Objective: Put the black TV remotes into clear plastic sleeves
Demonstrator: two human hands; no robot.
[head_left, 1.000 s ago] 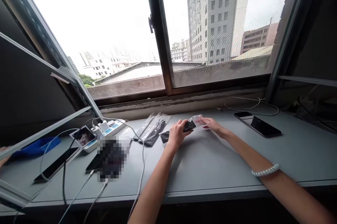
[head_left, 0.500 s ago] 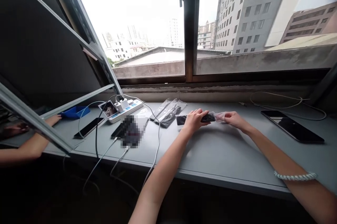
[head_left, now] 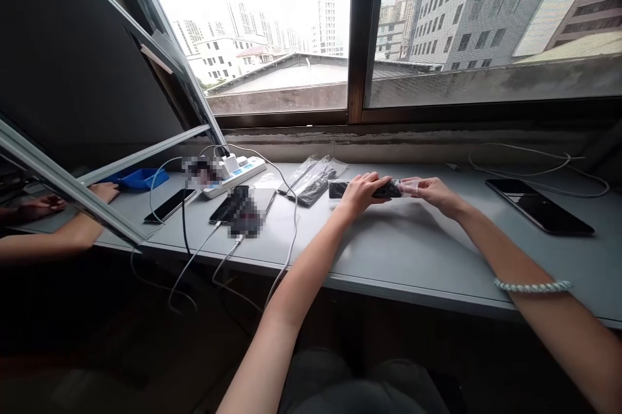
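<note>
Both my hands hold one small clear plastic packet with a black item inside (head_left: pixel 391 188), just above the grey table (head_left: pixel 398 252) near the window. My left hand (head_left: pixel 358 194) is closed over its left end. My right hand (head_left: pixel 431 192) pinches the clear right end. Another black piece (head_left: pixel 336 189) lies on the table just left of my left hand. Two more clear packets with black contents (head_left: pixel 311 178) lie further left.
A dark phone (head_left: pixel 539 205) and a white cable (head_left: pixel 534 161) lie at the right. At the left are a white power strip (head_left: pixel 236 171), phones on charging cables (head_left: pixel 170 205), a blue tray (head_left: pixel 138 179) and another person's hand (head_left: pixel 104 192). A slanted metal frame (head_left: pixel 72 187) crosses there.
The camera has tilted down and swung left, so the table edge and my lap now show. My hands keep hold of the packet in the same place.
</note>
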